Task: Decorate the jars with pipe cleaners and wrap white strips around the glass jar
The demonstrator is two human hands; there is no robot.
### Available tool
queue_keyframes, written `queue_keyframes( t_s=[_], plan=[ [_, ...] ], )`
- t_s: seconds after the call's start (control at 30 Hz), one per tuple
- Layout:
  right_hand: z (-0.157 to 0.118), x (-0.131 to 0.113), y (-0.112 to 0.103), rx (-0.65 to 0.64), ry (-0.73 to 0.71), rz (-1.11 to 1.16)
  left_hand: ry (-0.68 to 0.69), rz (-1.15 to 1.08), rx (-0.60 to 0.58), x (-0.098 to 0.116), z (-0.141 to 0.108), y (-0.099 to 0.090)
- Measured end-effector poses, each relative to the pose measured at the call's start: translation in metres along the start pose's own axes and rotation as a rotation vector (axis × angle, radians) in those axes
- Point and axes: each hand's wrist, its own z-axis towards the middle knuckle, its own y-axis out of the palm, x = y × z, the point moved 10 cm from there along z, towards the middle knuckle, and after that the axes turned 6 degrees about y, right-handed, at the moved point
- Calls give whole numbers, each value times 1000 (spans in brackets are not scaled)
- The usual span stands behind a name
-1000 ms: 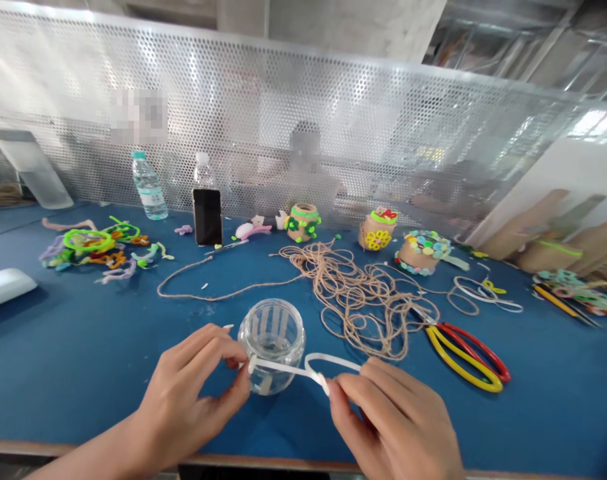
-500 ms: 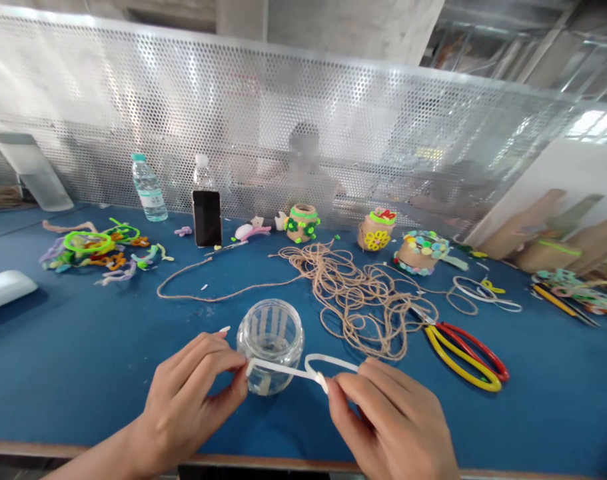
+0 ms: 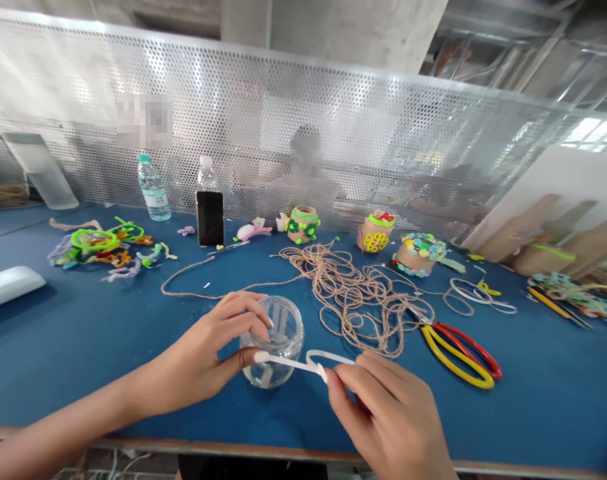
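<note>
A clear glass jar [image 3: 278, 367] stands upright at the table's front, with pale strips visible on its wall. My left hand [image 3: 223, 340] grips the jar's near left rim: the fingers reach over the mouth and the thumb presses one end of a narrow white strip of tape [image 3: 294, 363] to the glass. The strip runs taut to the right, then loops back. My right hand [image 3: 383, 407] is closed, pinching the strip between thumb and forefinger, right of the jar and apart from it. Its other fingers are curled over the strip's far end, which is hidden.
Behind the jar lies tangled twine [image 3: 348, 293], with red and yellow pliers [image 3: 458, 353] to the right. Decorated pots [image 3: 303, 225], a phone [image 3: 210, 219], a water bottle [image 3: 153, 190] and colourful fuzzy pieces [image 3: 96, 247] sit along the back. A perforated metal screen [image 3: 253, 100] borders the table.
My left hand has moved right and up from the jar's side onto its rim, its fingers now over the mouth. The right hand still holds the strip, nearly in place. The view has shifted slightly.
</note>
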Motion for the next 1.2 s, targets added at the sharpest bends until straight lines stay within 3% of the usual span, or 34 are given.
queue_keyframes(
  t_s=[0.13, 0.27, 0.37, 0.53, 0.77, 1.2],
  plan=[
    [0, -1, 6, -84, 7, 90, 79, -136, -115, 0, 10, -2],
    [1, -4, 5, -82, -1, 69, 146, 5, -255, 11, 11, 1],
    [1, -6, 3, -71, -4, 61, 156, 138, -235, 21, 12, 4],
    [1, -5, 3, -98, -5, 60, 147, 30, -194, 23, 15, 11],
    [1, 1, 3, -134, 22, 105, 188, -73, -289, 22, 20, 10],
    [4, 19, 14, -233, 102, 168, 216, -139, -352, 25, 21, 9]
  ],
)
